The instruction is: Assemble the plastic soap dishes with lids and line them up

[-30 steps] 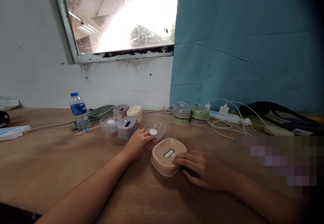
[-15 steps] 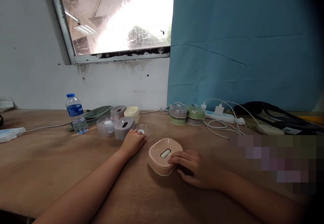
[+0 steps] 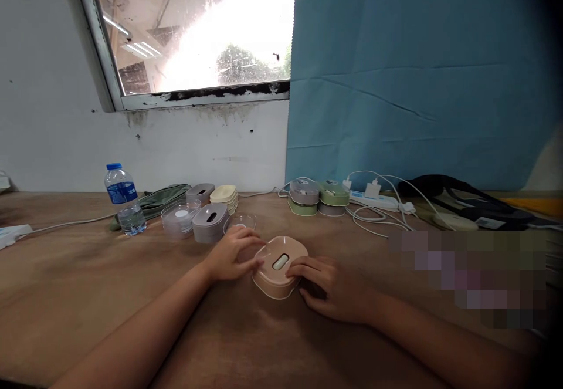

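A brown tabletop (image 3: 211,336) is spread across the lower frame, backed by a pale wall (image 3: 189,154). A window (image 3: 202,31) with a worn frame is flooded with light at upper left; the upper right is covered by a blue cloth (image 3: 404,72). A water bottle (image 3: 126,201) is seen at left, and green and grey boxes (image 3: 303,196) are stacked right of centre, near a white power strip (image 3: 373,201).

Just below the frame's centre, a peach box (image 3: 273,283) is set flat on the tabletop, between two hands. Its right rim is touched by the curled fingertips of the right hand (image 3: 336,289); whether it is gripped there cannot be told. At its left edge, the left hand (image 3: 231,254) is held with thumb and fingers spread wide, the thumb tip brought to the rim.
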{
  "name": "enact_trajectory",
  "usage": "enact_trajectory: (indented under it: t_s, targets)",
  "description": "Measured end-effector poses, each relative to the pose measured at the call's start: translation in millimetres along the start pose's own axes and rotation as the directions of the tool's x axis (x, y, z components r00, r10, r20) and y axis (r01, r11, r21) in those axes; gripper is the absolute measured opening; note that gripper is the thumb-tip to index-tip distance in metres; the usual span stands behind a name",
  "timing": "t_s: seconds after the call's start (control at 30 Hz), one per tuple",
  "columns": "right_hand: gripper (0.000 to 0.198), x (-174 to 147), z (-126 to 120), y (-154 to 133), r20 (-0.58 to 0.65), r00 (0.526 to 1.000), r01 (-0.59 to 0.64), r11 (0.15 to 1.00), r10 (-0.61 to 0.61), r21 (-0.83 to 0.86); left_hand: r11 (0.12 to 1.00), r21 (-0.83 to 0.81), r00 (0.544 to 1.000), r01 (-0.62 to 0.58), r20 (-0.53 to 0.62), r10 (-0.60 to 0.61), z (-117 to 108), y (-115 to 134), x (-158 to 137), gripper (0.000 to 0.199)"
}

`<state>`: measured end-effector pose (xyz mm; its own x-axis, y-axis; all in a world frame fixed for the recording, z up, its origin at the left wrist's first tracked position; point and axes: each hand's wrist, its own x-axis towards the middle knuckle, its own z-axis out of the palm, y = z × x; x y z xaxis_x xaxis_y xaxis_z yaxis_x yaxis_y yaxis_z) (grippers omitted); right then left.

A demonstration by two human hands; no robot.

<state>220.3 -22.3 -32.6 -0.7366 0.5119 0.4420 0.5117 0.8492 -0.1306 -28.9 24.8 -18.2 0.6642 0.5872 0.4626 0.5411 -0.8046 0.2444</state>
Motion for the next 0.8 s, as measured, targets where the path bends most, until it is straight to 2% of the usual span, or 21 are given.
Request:
enact_trajectory:
  t_s: [0.1, 0.2, 0.27, 0.37, 0.47, 0.67, 0.8]
  targets:
    - [0.039, -1.0, 1.6, 1.9, -0.034, 0.999, -0.038, 0.999, 0.039, 0.005, 0.964, -0.223, 0.965, -0.142, 0.187, 0.185, 1.5, 15.1, 0.0, 0.042]
    - [0.043, -2.5, 2.1, 2.4, -0.175, 0.982, -0.073, 0.997, 0.073, 0.011, 0.939, -0.317, 0.956, -0.132, 0.210, 0.206, 11.1, 18.2, 1.2, 0.039]
    - [0.039, -2.8, 1.9, 1.7, -0.240, 0.970, -0.048, 0.999, 0.050, 0.018, 0.929, -0.358, 0.971, -0.089, 0.176, 0.161, 15.8, 17.4, 1.5, 0.036]
    - [0.031, -1.9, 1.6, 0.8, -0.231, 0.973, 0.019, 1.000, -0.021, -0.010, 0.906, -0.421, 0.995, 0.034, 0.100, 0.009, 15.7, 18.4, 0.8, 0.037]
    - [0.028, -0.7, 1.7, 1.5, -0.250, 0.967, 0.034, 0.998, -0.048, -0.061, 0.874, -0.465, 0.990, 0.141, 0.055, -0.131, 12.1, 22.9, 0.5, 0.036]
    - [0.018, 1.1, -1.5, 6.6, -0.337, 0.928, 0.112, 0.983, -0.156, -0.147, 0.814, -0.557, 0.983, 0.164, 0.026, -0.180, 16.0, 28.9, 1.8, 0.035]
    - [0.016, 3.2, -1.6, 11.8, -0.318, 0.903, 0.202, 0.939, -0.289, -0.279, 0.772, -0.611, 0.977, 0.177, 0.012, -0.214, 20.1, 28.5, 2.8, 0.036]
